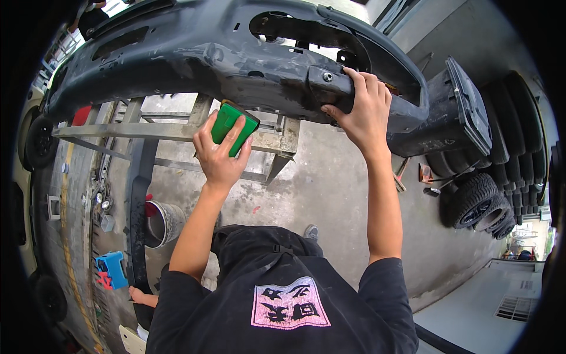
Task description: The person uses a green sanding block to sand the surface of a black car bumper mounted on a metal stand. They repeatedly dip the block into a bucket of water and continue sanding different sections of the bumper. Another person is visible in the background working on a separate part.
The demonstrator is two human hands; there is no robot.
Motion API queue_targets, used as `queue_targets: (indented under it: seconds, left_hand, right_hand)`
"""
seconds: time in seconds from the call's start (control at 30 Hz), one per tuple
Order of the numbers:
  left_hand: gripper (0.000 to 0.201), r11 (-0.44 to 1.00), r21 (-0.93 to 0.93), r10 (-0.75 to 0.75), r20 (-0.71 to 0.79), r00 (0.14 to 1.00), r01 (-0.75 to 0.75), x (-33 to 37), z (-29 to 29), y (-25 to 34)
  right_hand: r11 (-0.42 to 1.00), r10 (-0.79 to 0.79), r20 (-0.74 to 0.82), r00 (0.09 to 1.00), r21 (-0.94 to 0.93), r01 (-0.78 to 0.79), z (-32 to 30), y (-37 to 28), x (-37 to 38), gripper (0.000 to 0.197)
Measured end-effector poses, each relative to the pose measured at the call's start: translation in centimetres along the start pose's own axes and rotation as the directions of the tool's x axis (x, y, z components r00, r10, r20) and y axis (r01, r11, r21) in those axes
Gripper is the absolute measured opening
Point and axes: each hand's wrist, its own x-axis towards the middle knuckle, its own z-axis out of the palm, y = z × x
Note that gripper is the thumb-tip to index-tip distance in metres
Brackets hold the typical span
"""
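Observation:
A dark grey car bumper [194, 62], scuffed with pale dusty patches, stretches across the top of the head view. My left hand [223, 154] grips a green sanding block [232, 121] just below the bumper's lower edge. The block is tilted, its dark underside turned toward the bumper; whether the two touch I cannot tell. At the bumper's right end, my right hand [365, 109] is wrapped over a corner piece with a round bolt, thumb underneath and fingers on top.
A metal stand [177, 131] is under the bumper. Close by on the left are a bucket [168, 224], a blue case [111, 268] and another person's hand [138, 295]. A black wheeled bin [439, 118] and stacked tyres [477, 200] stand to the right.

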Motion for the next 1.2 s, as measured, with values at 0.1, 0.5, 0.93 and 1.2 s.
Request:
queue_targets:
  seconds: [0.1,0.5,0.93,1.2]
  left_hand:
    - [0.053,1.000,0.007,-0.007,-0.025,1.000,0.007,0.0,0.2,0.0]
    - [0.054,1.000,-0.006,-0.016,-0.028,0.999,0.016,-0.1,0.2,0.1]
    - [0.053,0.999,0.005,-0.035,-0.010,0.999,0.035,-0.2,0.2,0.3]
    - [0.054,1.000,0.007,-0.018,-0.024,1.000,0.018,-0.2,0.2,-0.2]
  right_hand:
    - [1.000,-0.019,0.011,1.000,0.000,0.019,-0.2,0.2,0.1,0.082]
    - [1.000,-0.003,-0.052,0.999,-0.027,0.002,0.7,0.2,-0.1,0.080]
    - [1.000,-0.002,0.007,1.000,0.006,0.002,0.1,0.3,-0.1,0.077]
    - [0.999,-0.009,0.058,0.998,0.044,0.007,-0.6,-0.1,0.3,0.079]
